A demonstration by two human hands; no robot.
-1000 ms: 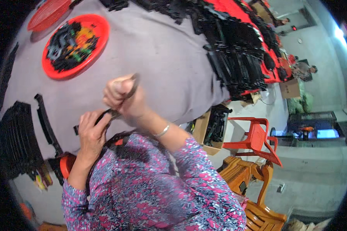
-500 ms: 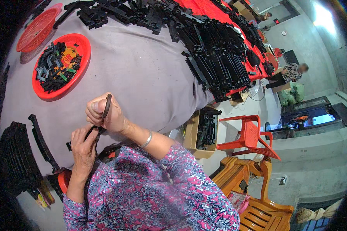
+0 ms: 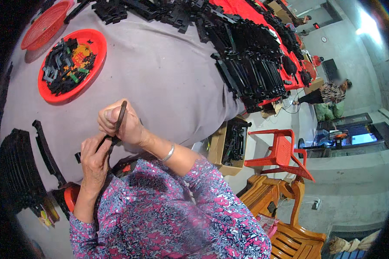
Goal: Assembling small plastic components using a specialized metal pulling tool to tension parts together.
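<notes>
A slim black part [image 3: 78,157] is in the person's grasp, low over the near edge of the table, its end poking out past the left hand [image 3: 94,159], whose fingers are curled down and pinching it. Just beside and above, the right hand [image 3: 124,124] is balled into a fist around a dark brown bar [image 3: 121,116] that stands up past the thumb. From here I can't quite tell whether bar and part are one piece, as the fingers cover the middle.

Beyond the hands, on the grey cloth [image 3: 173,82], sits one red basin [image 3: 98,43], holding a loose heap of small pieces [image 3: 58,73]: mostly black, some grey, at least two green, with a yellow-orange patch of the basin's bottom showing. One red mesh basket [image 3: 43,26] stands behind it. To the left, one long black strip [image 3: 49,153] lies apart beside a packed row of similar strips [image 3: 19,168], too tightly set to count.

On the right, a big pile of black parts [image 3: 250,77] covers the table's side. Below is one open cardboard box [image 3: 216,146] with more black parts [image 3: 234,140] inside, then one red plastic chair [image 3: 281,151] and one wooden seat [image 3: 285,241]. Farther off, I count two other people, the nearer in a patterned top [image 3: 333,93].
</notes>
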